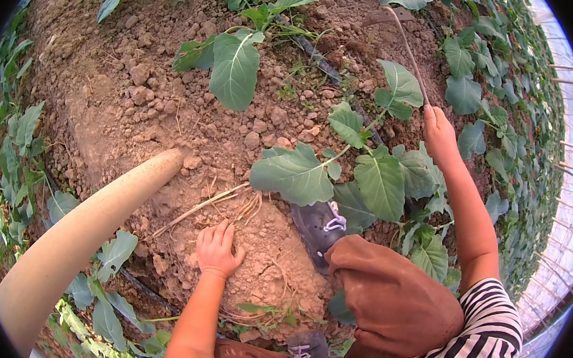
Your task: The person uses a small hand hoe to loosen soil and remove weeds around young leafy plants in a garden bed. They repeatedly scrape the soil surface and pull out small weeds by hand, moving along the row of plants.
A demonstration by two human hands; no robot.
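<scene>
In my right hand [439, 134] is the thin handle of a hand hoe [407, 51]. Its flat, rusty blade [377, 17] rests against the soil at the upper right, beside the leaves. My left hand [219, 250] lies low over the dry soil with its thumb apart and its fingers stretched forward. Just past those fingertips are dry straw stalks [203, 208]; whether the fingers touch them is unclear. A broad-leaved brassica plant [298, 173] spreads between my two hands, its leaves partly covering my dark shoe [318, 232].
A thick pale post [93, 222] rises from the soil at left. A black drip hose [325, 67] runs through the planted row. Another brassica plant [237, 66] grows farther ahead. Dense leaves [490, 72] line the right side, near a pale plastic sheet wall [562, 122] with ribs.
</scene>
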